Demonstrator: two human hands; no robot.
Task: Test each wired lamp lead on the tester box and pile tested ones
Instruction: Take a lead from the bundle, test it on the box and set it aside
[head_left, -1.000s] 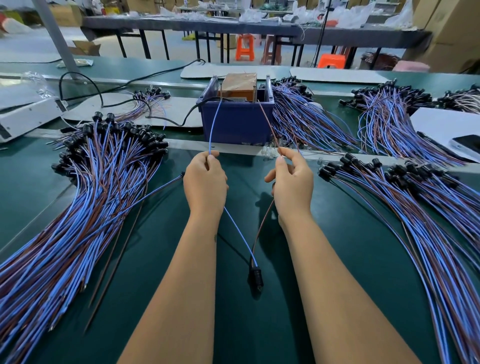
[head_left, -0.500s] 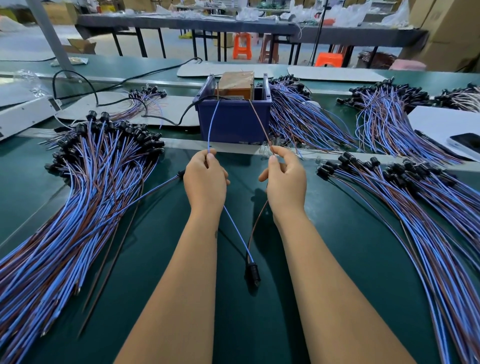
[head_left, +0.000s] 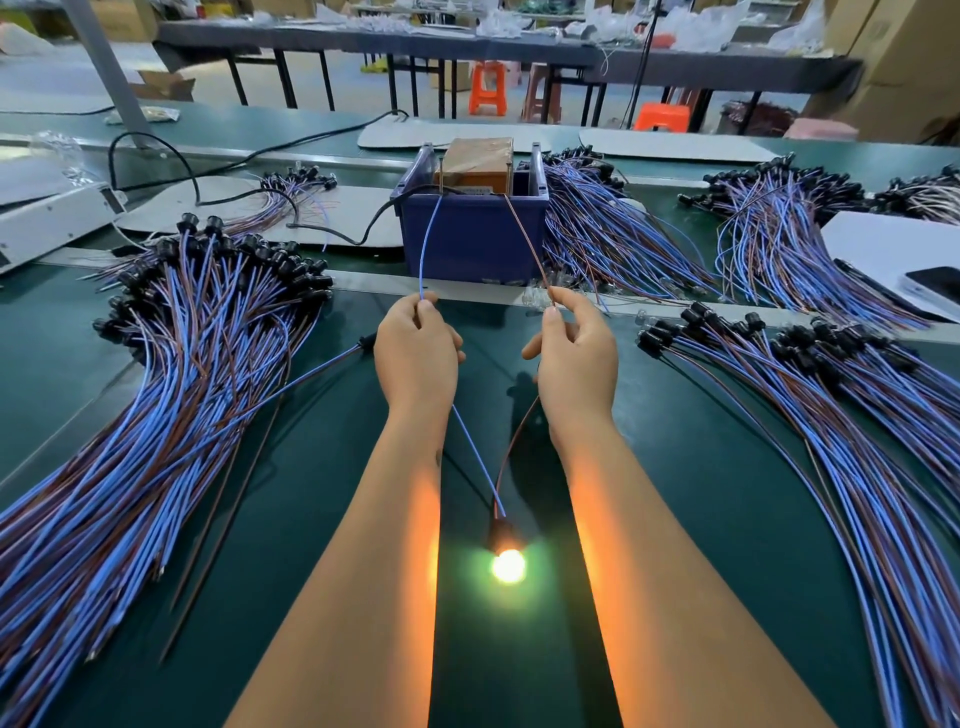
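Lamp lead lit between the forearms, both wire ends up at the tester box.

The small round bulb (head_left: 508, 565) glows yellow-white with a green halo on the matte green table (head_left: 675, 493), seated in a black socket (head_left: 500, 531); its light paints both inner forearms orange. From the socket a thin blue wire (head_left: 428, 244) runs up through the left hand (head_left: 415, 353), pinched at the fingertips, and a thin brown wire (head_left: 524, 239) through the right hand (head_left: 576, 358), pinched likewise, the other fingers loosely curled. Both wires reach the top of the blue plastic tester box (head_left: 475, 234), which holds a tape-wrapped brown block (head_left: 475, 161). A fanned pile of blue and brown leads (head_left: 156, 415) with black sockets lies left; a similar pile (head_left: 831, 415) lies right.
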